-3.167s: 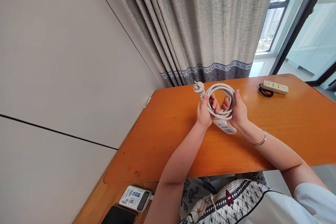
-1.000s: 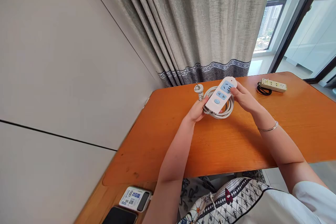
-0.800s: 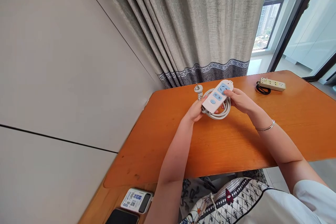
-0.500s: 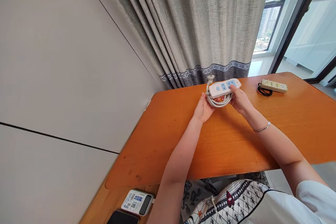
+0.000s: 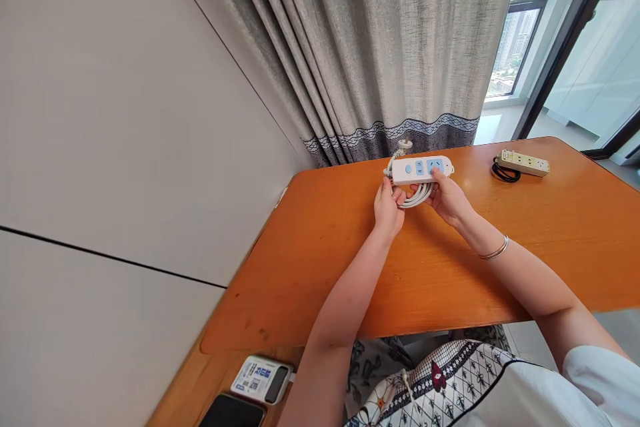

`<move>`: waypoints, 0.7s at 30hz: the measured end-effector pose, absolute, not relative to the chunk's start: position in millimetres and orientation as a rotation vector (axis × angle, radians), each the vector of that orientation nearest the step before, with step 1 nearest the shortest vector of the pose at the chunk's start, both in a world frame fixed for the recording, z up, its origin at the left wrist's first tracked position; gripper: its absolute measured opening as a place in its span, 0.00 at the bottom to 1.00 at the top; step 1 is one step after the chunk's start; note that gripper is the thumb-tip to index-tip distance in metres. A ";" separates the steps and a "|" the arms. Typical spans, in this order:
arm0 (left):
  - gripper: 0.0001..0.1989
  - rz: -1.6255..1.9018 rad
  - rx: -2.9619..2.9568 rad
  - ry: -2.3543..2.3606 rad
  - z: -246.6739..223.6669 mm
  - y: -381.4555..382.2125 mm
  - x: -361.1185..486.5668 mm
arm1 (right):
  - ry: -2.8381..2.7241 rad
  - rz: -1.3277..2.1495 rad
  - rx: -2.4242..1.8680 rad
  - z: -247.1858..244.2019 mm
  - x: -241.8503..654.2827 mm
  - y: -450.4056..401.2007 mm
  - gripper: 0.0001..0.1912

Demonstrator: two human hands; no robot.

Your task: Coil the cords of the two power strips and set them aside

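Note:
A white power strip with pale blue sockets and a round blue button is held up over the far part of the wooden table. Its white cord hangs in a bundled coil below it, and the plug sticks up at its left end. My right hand grips the strip's right part, thumb on the front socket, fingers behind. At the lower left, my left hand has its fingers closed around the cord coil, close under the strip's left end.
An orange-brown wooden table spans the view. A cream power strip with a black cord lies at its far right. A white device and a black phone rest at the lower left. A grey curtain hangs behind.
The white power strip has moved slightly left and turned more level. My left hand's fingers have curled from a looser, more open hold to close on the cord coil.

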State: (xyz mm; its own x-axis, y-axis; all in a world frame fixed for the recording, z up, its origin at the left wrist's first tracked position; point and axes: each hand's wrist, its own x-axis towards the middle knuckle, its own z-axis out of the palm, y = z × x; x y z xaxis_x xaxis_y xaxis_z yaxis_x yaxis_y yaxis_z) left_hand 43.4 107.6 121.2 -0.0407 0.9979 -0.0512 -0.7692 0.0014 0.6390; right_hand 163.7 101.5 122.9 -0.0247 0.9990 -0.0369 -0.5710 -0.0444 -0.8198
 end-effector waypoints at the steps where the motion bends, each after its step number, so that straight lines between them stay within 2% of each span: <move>1: 0.19 1.523 0.489 0.597 122.5 107.7 41.7 | -0.733 1.488 -0.786 123.7 163.7 100.5 0.12; 10: 0.19 1.530 0.350 0.621 126.4 103.8 46.2 | -0.533 1.484 -0.720 107.3 150.2 99.2 0.12; 15: 0.23 1.552 0.336 0.664 119.7 106.1 46.2 | -0.644 1.532 -0.833 100.3 153.4 97.2 0.15; 21: 0.15 1.276 0.409 0.782 108.0 106.1 59.5 | -0.643 1.387 -0.979 83.5 198.0 93.2 0.15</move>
